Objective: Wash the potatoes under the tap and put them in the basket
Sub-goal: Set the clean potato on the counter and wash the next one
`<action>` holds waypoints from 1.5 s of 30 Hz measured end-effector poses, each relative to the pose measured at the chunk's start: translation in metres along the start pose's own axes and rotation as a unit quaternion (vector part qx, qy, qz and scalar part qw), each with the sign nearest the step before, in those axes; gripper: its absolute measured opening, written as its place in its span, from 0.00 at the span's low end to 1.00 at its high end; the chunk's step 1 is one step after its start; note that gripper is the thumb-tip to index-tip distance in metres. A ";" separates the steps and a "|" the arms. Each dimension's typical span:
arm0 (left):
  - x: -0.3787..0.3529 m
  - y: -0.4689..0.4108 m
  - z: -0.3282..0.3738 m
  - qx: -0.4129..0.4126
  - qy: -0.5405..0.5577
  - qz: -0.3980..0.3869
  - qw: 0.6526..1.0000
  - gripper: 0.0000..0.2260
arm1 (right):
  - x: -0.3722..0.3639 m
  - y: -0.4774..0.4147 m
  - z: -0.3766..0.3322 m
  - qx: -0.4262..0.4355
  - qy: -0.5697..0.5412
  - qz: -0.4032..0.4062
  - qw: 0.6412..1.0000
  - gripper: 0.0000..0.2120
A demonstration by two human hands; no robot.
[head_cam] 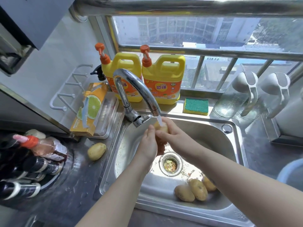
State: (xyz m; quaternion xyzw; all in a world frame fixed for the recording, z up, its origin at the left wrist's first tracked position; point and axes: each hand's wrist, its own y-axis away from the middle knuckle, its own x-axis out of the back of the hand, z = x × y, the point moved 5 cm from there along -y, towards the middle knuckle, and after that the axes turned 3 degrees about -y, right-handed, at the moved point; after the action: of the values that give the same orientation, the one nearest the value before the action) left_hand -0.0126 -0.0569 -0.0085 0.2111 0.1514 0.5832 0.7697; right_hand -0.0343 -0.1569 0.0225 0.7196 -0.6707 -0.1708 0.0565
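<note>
1. I stood at a wet steel counter under a window, looking down into the sink.
2. Nearest me, three unwashed potatoes lay together in the sink's near right corner. My right forearm covered part of the rightmost one.
3. Past them sat the drain strainer, with scraps in it too small to identify.
4. Above the drain, my left hand and right hand cupped one potato, fingers curled round it. My fingertips were mostly hidden behind it and behind each other.
5. The water stream from the tap fell straight onto that potato.
6. Left of the sink, another potato rested on the counter.
7. At the right edge, a blue rounded rim was cut off; I could not tell whether it was the basket.
8. Farthest back, a sponge and two yellow detergent bottles stood by the window.
</note>
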 end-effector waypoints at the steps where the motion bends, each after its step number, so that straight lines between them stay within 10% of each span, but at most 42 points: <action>1: -0.002 -0.001 -0.001 0.000 -0.009 0.000 1.000 0.23 | 0.001 -0.002 0.002 -0.005 -0.007 0.018 1.000 0.16; 8: -0.013 0.010 -0.001 -0.097 -0.126 0.001 0.987 0.21 | 0.009 -0.013 0.005 -0.031 -0.119 0.198 0.972 0.11; 18: 0.002 0.000 -0.004 0.010 0.029 0.049 0.998 0.23 | -0.006 0.000 0.014 0.026 -0.014 0.013 0.999 0.16; 23: -0.006 0.002 -0.008 0.009 -0.057 0.056 0.997 0.29 | 0.001 -0.009 0.009 0.008 -0.028 0.109 0.994 0.04; 30: -0.016 0.014 -0.003 -0.095 -0.120 0.003 0.988 0.35 | 0.006 -0.013 0.012 -0.082 -0.198 0.195 0.957 0.18; 39: -0.001 -0.005 -0.001 0.070 0.012 0.010 0.997 0.23 | 0.009 -0.004 0.011 0.005 0.047 0.042 0.998 0.19; 45: -0.018 0.006 0.003 0.127 0.095 -0.066 0.985 0.24 | 0.013 -0.004 0.010 0.067 0.108 0.139 0.982 0.04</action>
State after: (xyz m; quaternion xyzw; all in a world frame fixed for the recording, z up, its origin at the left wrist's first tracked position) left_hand -0.0208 -0.0730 -0.0032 0.2401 0.3103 0.5245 0.7556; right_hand -0.0330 -0.1676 0.0101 0.6359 -0.7640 -0.0373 0.1028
